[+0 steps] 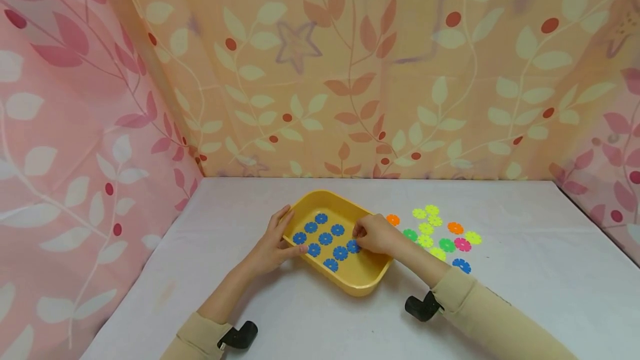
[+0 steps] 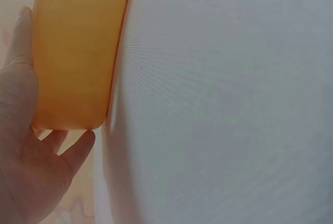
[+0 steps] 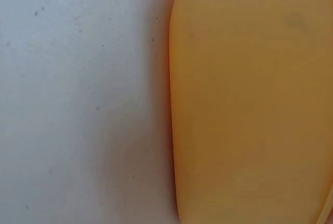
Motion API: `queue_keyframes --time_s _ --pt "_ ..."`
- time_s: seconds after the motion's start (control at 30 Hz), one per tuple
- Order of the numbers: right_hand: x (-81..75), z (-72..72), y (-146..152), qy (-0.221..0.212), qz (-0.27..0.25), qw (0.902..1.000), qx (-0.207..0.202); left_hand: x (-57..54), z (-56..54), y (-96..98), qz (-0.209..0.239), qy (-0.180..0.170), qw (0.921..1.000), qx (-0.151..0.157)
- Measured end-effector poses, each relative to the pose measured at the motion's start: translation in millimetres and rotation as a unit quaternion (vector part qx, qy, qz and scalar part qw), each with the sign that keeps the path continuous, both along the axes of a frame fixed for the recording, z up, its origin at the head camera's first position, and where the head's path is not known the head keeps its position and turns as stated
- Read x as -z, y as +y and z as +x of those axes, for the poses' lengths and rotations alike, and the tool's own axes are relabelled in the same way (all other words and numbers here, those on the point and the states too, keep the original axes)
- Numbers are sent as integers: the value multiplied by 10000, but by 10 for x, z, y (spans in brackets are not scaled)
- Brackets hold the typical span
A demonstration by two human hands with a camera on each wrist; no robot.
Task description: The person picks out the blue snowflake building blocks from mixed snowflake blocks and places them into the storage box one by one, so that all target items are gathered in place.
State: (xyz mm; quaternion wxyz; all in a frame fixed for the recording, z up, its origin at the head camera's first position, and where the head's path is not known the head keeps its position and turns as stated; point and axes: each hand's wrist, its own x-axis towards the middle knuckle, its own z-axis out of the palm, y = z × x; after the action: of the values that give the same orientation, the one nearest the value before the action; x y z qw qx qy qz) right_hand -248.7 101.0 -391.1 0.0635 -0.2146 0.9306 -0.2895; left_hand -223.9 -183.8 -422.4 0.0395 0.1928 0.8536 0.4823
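Note:
A yellow plastic tray sits at a slant on the white table, with several blue notched flower-shaped discs laid out flat in rows on its floor. My left hand grips the tray's left corner, thumb at the near rim and fingers around the end wall. In the left wrist view that hand is against the orange-looking outer wall. Reaching over the right side, my right hand pinches a blue disc at the tray floor. The right wrist view shows only the tray's outer wall, not the fingers.
Right of the tray lie loose flower discs: several yellow ones, green, orange, pink and one blue beside the right forearm. Patterned curtains stand behind the white tabletop.

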Motion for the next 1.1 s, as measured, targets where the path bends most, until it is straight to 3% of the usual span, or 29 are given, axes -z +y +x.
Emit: queue_keyframes --time_s 0.27,0.8,0.93,1.1 --pt "0 7 15 -277 -52 9996 78 1 0 3 -33 -4 10000 0" --pt "9 22 -7 139 -22 9998 147 0 2 7 -24 23 10000 -33" --pt "-84 37 71 174 -273 9994 85 1 5 9 -30 8 10000 -23" --pt "-244 85 284 80 -1003 9947 214 0 8 4 -65 40 10000 -48"
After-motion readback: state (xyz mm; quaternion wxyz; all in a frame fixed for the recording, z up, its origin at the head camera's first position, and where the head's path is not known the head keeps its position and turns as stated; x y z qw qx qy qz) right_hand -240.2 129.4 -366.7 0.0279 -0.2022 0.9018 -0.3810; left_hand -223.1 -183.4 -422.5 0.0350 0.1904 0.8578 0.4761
